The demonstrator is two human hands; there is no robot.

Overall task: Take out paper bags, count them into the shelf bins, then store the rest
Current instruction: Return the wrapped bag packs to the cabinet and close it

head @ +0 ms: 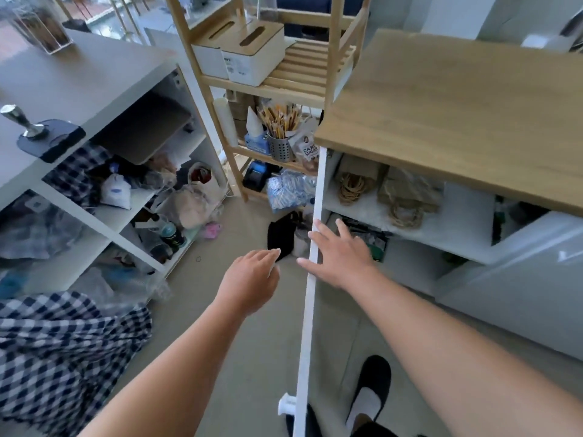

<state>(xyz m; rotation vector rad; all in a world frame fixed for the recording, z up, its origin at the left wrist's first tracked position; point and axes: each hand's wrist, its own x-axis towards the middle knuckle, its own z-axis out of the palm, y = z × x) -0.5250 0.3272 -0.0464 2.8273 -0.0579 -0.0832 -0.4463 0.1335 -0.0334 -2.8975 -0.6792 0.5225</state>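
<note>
The right grip [340, 257] lies open, fingers spread straight across the edge of the open white cabinet door [317, 190]. Left of the door, the left grip [252, 279] hangs over open floor [252, 357], loosely curled, holding nothing. Brown paper bags [407, 193] with twine handles lie on the cabinet's upper shelf [467, 216], under the wooden worktop [457, 105].

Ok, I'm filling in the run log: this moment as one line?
right hand: fingers straight, resting on door edge | left hand: holding nothing, in the air | paper bags: untouched on upper shelf
</note>
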